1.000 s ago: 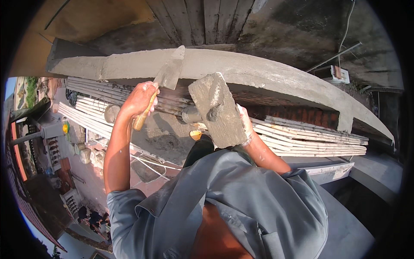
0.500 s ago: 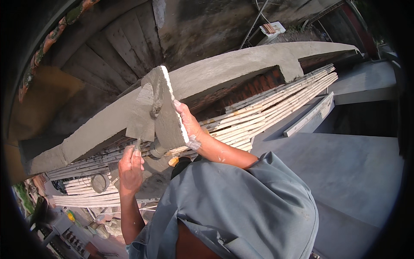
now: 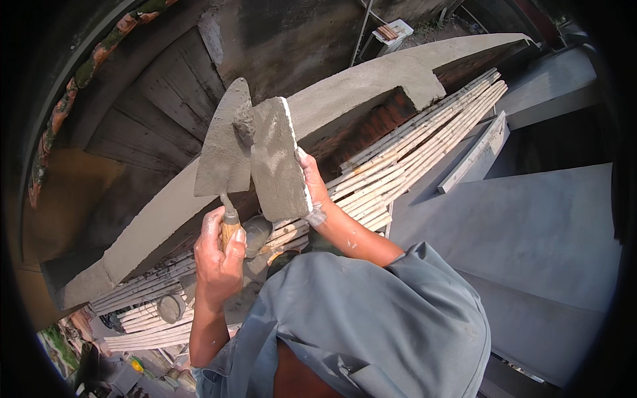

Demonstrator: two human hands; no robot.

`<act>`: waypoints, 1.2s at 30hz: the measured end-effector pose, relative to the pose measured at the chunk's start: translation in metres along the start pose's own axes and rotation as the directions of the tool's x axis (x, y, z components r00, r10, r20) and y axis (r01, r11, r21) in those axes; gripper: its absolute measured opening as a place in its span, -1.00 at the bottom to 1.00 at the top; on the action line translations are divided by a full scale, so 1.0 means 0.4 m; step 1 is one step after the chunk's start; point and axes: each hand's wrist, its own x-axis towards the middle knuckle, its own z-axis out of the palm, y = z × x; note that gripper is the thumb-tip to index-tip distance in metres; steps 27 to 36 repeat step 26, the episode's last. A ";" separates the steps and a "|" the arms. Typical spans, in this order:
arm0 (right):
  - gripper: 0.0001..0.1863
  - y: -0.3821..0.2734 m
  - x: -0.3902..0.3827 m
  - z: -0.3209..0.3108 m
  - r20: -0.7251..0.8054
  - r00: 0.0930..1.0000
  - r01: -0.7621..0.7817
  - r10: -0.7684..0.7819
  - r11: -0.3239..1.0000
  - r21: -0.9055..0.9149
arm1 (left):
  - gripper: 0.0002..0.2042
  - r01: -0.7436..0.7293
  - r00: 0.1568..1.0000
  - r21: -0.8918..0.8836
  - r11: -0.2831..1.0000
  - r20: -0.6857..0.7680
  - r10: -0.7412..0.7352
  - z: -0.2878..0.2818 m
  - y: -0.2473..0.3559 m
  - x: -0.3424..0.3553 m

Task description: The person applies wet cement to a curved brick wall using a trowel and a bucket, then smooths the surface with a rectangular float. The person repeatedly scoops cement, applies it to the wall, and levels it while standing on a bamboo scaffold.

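My left hand (image 3: 220, 259) is closed round the wooden handle of a pointed trowel (image 3: 222, 149), whose wide, mortar-smeared blade points up and away from me. A lump of wet mortar (image 3: 244, 125) clings to the blade's right edge, by the board. My right hand (image 3: 314, 180) grips the right side of a plastering float (image 3: 275, 162), a rectangular board with a white edge and a grey mortar coat. Its thumb side shows at that edge; the other fingers are hidden behind. Beyond both tools runs a grey, freshly rendered ledge (image 3: 352, 86).
Bundled pale poles (image 3: 418, 159) lie along the near side of the ledge. A round, mortar-stained container (image 3: 257, 235) stands below the float, and another one (image 3: 170, 308) rests at lower left. Right of me spreads a smooth grey surface (image 3: 517, 245); a white box (image 3: 391, 33) stands far off.
The trowel has swung upright to the float's left, showing its full blade. My left hand has come up and right. The float has turned, showing more of its coated face.
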 end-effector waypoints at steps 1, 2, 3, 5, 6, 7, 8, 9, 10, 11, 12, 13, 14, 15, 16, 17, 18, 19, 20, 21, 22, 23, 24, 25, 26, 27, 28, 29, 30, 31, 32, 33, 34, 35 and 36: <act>-0.44 -0.013 -0.007 -0.011 0.029 0.999 -0.019 0.017 0.996 0.091 | -0.62 -0.061 0.998 0.108 0.992 0.023 0.059 0.020 0.002 0.012; -0.43 -0.029 -0.016 -0.022 0.064 0.997 -0.044 0.033 0.983 0.180 | -0.61 -0.030 0.997 0.209 0.977 0.076 0.014 0.033 0.003 0.029; -0.42 -0.046 -0.024 -0.030 0.033 0.998 -0.059 0.052 0.969 0.241 | -0.61 -0.274 0.962 0.423 0.864 0.135 0.239 0.051 0.001 0.053; -0.37 -0.087 -0.032 -0.043 0.154 0.988 -0.055 0.003 0.941 0.333 | -0.61 -0.318 0.947 0.474 0.821 0.196 0.254 0.083 0.005 0.071; -0.36 -0.105 -0.040 -0.051 0.141 0.990 -0.025 -0.023 0.943 0.333 | -0.61 -0.381 0.924 0.488 0.785 0.184 0.334 0.088 0.010 0.076; -0.35 -0.120 -0.050 -0.060 0.127 0.991 0.005 -0.050 0.944 0.331 | -0.61 -0.422 0.904 0.505 0.753 0.170 0.393 0.085 0.013 0.079; -0.33 -0.138 -0.059 -0.071 0.124 0.988 0.043 -0.087 0.948 0.315 | -0.60 -0.470 0.874 0.522 0.712 0.165 0.457 0.077 0.017 0.090; -0.33 -0.160 -0.065 -0.082 0.113 0.990 0.047 -0.088 0.943 0.329 | -0.62 -0.434 0.894 0.539 0.722 0.156 0.421 0.061 0.025 0.097; -0.34 -0.181 -0.067 -0.092 0.120 0.989 0.042 -0.089 0.937 0.347 | -0.63 -0.432 0.894 0.545 0.719 0.156 0.419 0.049 0.032 0.110; -0.34 -0.200 -0.066 -0.103 0.129 0.988 0.034 -0.086 0.930 0.366 | -0.64 -0.413 0.901 0.562 0.716 0.142 0.409 0.037 0.038 0.125; -0.33 -0.216 -0.065 -0.114 0.122 0.990 0.018 -0.068 0.929 0.371 | -0.64 -0.400 0.906 0.592 0.700 0.142 0.398 0.029 0.042 0.137; -0.32 -0.232 -0.064 -0.125 0.114 0.992 0.002 -0.048 0.927 0.376 | -0.64 -0.380 0.913 0.623 0.683 0.135 0.385 0.024 0.044 0.149; -0.31 -0.242 -0.062 -0.134 0.041 0.999 0.007 -0.023 0.935 0.355 | -0.64 -0.360 0.920 0.653 0.666 0.127 0.372 0.019 0.044 0.159; -0.31 -0.253 -0.061 -0.142 0.099 0.994 -0.007 -0.034 0.924 0.383 | -0.64 -0.340 0.930 0.649 0.680 0.125 0.346 0.018 0.047 0.165; -0.31 -0.262 -0.062 -0.147 0.093 0.995 0.001 -0.040 0.923 0.385 | -0.63 -0.319 0.940 0.645 0.694 0.122 0.318 0.019 0.052 0.170; -0.31 -0.272 -0.059 -0.152 0.085 0.995 0.009 -0.045 0.923 0.386 | -0.63 -0.298 0.949 0.639 0.709 0.120 0.290 0.019 0.055 0.177; -0.30 -0.286 -0.053 -0.155 0.067 0.997 0.020 -0.049 0.924 0.382 | -0.64 -0.305 0.946 0.640 0.705 0.120 0.301 0.028 0.057 0.189; -0.28 -0.299 -0.047 -0.157 0.047 0.997 0.032 -0.053 0.925 0.378 | -0.65 -0.338 0.931 0.654 0.677 0.128 0.341 0.039 0.060 0.204; -0.27 -0.312 -0.045 -0.158 0.024 0.998 0.044 -0.057 0.927 0.374 | -0.66 -0.368 0.915 0.665 0.650 0.137 0.378 0.052 0.063 0.220; -0.25 -0.330 -0.048 -0.160 0.047 0.998 0.023 -0.042 0.938 0.345 | -0.67 -0.408 0.891 0.677 0.612 0.150 0.428 0.066 0.067 0.235; -0.22 -0.352 -0.050 -0.162 0.072 0.997 0.002 -0.026 0.949 0.315 | -0.67 -0.393 0.908 0.653 0.648 0.163 0.386 0.078 0.074 0.251; -0.20 -0.374 -0.050 -0.165 0.121 0.993 -0.028 -0.009 0.952 0.303 | -0.67 -0.387 0.916 0.631 0.672 0.180 0.358 0.088 0.084 0.267; -0.19 -0.392 -0.049 -0.166 0.089 0.996 0.002 -0.030 0.956 0.294 | -0.68 -0.379 0.923 0.609 0.696 0.197 0.330 0.097 0.091 0.283; -0.18 -0.413 -0.050 -0.172 0.080 0.996 0.021 -0.048 0.952 0.305 | -0.66 -0.377 0.925 0.629 0.680 0.223 0.307 0.112 0.097 0.304; -0.17 -0.432 -0.051 -0.178 0.064 0.996 0.041 -0.065 0.949 0.314 | -0.65 -0.356 0.935 0.650 0.672 0.236 0.266 0.125 0.104 0.327; -0.17 -0.432 -0.051 -0.178 0.064 0.996 0.041 -0.065 0.949 0.314 | -0.65 -0.356 0.935 0.650 0.672 0.236 0.266 0.125 0.104 0.327; -0.17 -0.432 -0.051 -0.178 0.064 0.996 0.041 -0.065 0.949 0.314 | -0.65 -0.356 0.935 0.650 0.672 0.236 0.266 0.125 0.104 0.327; -0.17 -0.432 -0.051 -0.178 0.064 0.996 0.041 -0.065 0.949 0.314 | -0.65 -0.356 0.935 0.650 0.672 0.236 0.266 0.125 0.104 0.327; -0.17 -0.432 -0.051 -0.178 0.064 0.996 0.041 -0.065 0.949 0.314 | -0.65 -0.356 0.935 0.650 0.672 0.236 0.266 0.125 0.104 0.327; -0.17 -0.432 -0.051 -0.178 0.064 0.996 0.041 -0.065 0.949 0.314 | -0.65 -0.356 0.935 0.650 0.672 0.236 0.266 0.125 0.104 0.327; -0.17 -0.432 -0.051 -0.178 0.064 0.996 0.041 -0.065 0.949 0.314 | -0.65 -0.356 0.935 0.650 0.672 0.236 0.266 0.125 0.104 0.327; -0.17 -0.432 -0.051 -0.178 0.064 0.996 0.041 -0.065 0.949 0.314 | -0.65 -0.356 0.935 0.650 0.672 0.236 0.266 0.125 0.104 0.327; -0.17 -0.432 -0.051 -0.178 0.064 0.996 0.041 -0.065 0.949 0.314 | -0.65 -0.356 0.935 0.650 0.672 0.236 0.266 0.125 0.104 0.327; -0.17 -0.432 -0.051 -0.178 0.064 0.996 0.041 -0.065 0.949 0.314 | -0.65 -0.356 0.935 0.650 0.672 0.236 0.266 0.125 0.104 0.327; -0.17 -0.432 -0.051 -0.178 0.064 0.996 0.041 -0.065 0.949 0.314 | -0.65 -0.356 0.935 0.650 0.672 0.236 0.266 0.125 0.104 0.327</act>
